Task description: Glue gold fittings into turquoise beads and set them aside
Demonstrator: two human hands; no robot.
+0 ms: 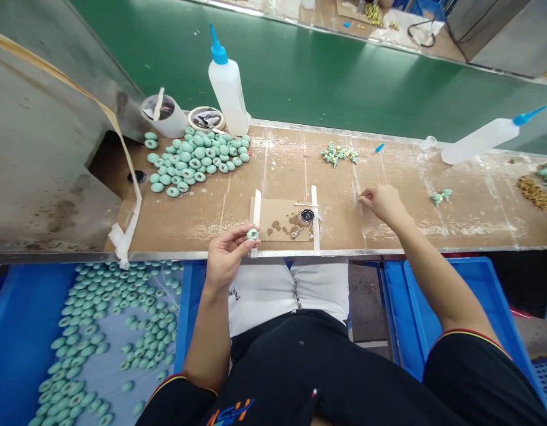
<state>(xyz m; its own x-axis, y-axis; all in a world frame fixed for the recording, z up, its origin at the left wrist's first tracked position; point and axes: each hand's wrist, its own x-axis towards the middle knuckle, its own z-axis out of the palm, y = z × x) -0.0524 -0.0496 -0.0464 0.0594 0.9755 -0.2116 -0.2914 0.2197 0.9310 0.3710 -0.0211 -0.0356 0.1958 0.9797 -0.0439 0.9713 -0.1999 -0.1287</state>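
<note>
My left hand (226, 254) pinches a mint-green egg-shaped piece (252, 234) with a dark opening, just over the bench's front edge. My right hand (384, 204) is out to the right over the bench, thumb and fingertips pressed together; whether something small is between them I cannot make out. Between the hands lies a cardboard pad (280, 220) with dark wet stains, held by white tape strips. On it stands a small round pot of dark liquid (306, 216), and a thin stick (305, 205) lies behind the pot. A cluster of small green and yellow pieces (339, 154) sits farther back.
Many green egg-shaped pieces (197, 155) are heaped at the back left, before a white bottle (229, 94) with a blue nozzle. Another such bottle (479, 141) leans at the right. Blue bins (20, 337) flank my legs below the bench. A metal panel (55, 154) bounds the left.
</note>
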